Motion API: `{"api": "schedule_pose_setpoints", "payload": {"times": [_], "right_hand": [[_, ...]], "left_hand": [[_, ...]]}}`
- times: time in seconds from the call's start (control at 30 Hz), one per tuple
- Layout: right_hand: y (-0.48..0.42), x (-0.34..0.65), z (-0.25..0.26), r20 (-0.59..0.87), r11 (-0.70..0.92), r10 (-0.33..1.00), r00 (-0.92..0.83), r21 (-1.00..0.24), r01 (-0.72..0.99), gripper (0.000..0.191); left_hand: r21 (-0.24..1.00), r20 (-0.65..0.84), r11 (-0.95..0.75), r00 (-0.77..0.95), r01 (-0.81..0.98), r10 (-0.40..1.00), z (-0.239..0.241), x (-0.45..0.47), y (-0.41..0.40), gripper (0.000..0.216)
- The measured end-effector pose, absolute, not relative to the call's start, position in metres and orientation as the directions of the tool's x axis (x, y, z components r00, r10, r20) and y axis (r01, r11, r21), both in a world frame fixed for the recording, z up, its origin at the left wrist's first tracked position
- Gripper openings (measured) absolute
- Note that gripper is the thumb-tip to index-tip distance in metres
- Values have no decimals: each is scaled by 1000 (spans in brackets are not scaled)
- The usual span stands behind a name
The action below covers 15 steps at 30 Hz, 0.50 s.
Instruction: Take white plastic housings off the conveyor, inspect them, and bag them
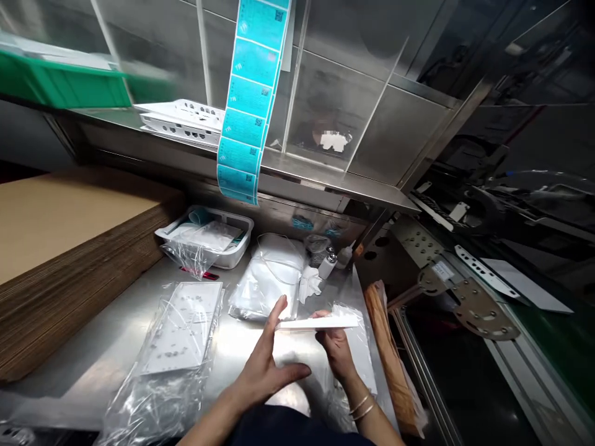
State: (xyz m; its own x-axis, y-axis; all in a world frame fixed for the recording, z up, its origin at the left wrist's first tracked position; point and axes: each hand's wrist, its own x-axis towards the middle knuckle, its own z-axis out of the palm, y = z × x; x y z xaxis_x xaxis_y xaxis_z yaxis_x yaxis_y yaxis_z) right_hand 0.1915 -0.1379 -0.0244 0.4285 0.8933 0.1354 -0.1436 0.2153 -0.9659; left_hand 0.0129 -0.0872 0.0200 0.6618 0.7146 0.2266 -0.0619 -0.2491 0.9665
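Note:
A thin white panel [320, 323], seen nearly edge-on, is held above the metal table by my right hand [338, 353], whose fingers grip it from below and behind. My left hand [267, 365] has its thumb and fingers spread wide, with the fingers close to the panel's left end; whether they touch it I cannot tell. Left of my hands lies a white panel with small holes [183, 325] on clear plastic bags [153, 396]. Beyond my hands is a stack of clear plastic bags [274, 272]. Another white sheet in plastic [361, 347] lies partly behind my right hand.
Stacked cardboard [69, 217] stands at the left. A white basket [232, 254], a dispenser bottle [328, 265] and crumpled tissue [310, 284] are at the back. Blue labels [246, 118] hang from the shelf [325, 176]. A green conveyor [558, 347] runs along the right.

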Motion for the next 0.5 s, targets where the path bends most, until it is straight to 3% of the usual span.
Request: {"api": "schedule_pose_setpoints", "payload": {"times": [0.13,0.2,0.27,0.37,0.43,0.5], "right_hand": [[-142,195,-9,185,221,894,408,-974,-43,25],[-143,193,-7,144,197,893,426,-977,-83,27],[-144,191,-8,20,105,917,398,-976,-191,32],[-149,185,-9,-222,-104,951,217,-887,-450,38],[-153,179,-7,-339,-219,939,57,-719,-659,43],[-155,175,-3,-396,-268,916,-55,-506,-820,41]], "left_hand": [[930,330,-349,668,-112,667,15,7,-78,97],[944,306,-306,667,-121,680,18,7,-73,88],[986,163,-141,674,-87,721,26,10,-67,67],[961,-179,270,622,-54,762,40,19,-58,50],[813,-409,566,556,-138,724,44,27,-52,47],[588,-581,765,521,-262,625,42,33,-48,42]]}}
